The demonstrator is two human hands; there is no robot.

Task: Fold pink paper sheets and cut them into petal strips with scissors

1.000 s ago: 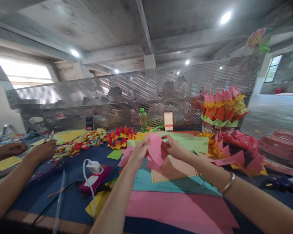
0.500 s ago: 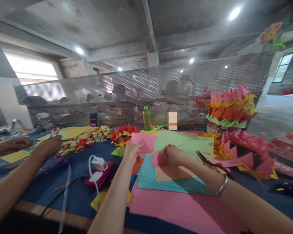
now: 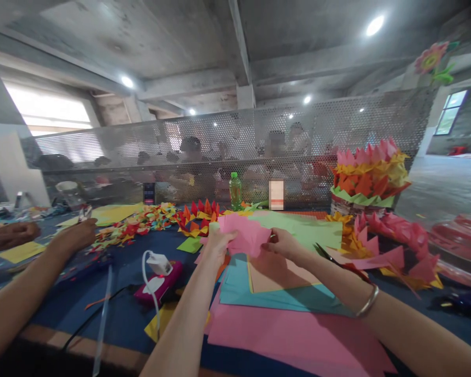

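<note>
Pink paper [image 3: 245,233] is held up between my two hands above the sheet stack. My left hand [image 3: 220,245] grips its left side, thumb in front. At its lower right edge, my right hand [image 3: 284,243] pinches the paper between thumb and fingers. Whether it is one piece or several layered pieces I cannot tell. Beneath lie a peach sheet [image 3: 278,275], blue sheets [image 3: 235,293] and large pink sheets [image 3: 282,335]. A light green sheet [image 3: 317,230] spreads behind my right hand. Scissors [image 3: 329,256] rest partly hidden behind my right forearm.
A magenta power strip [image 3: 168,283] with a white charger [image 3: 159,263] and cables sits left of my left forearm. Folded paper petals [image 3: 377,251] and a tiered paper flower basket [image 3: 371,178] stand right. A green bottle [image 3: 235,191] stands behind. A co-worker's hands [image 3: 74,235] are at left.
My right hand has lifted a pink piece from over the peach sheet and brought it up against the pink paper in my left hand. More of the peach sheet shows.
</note>
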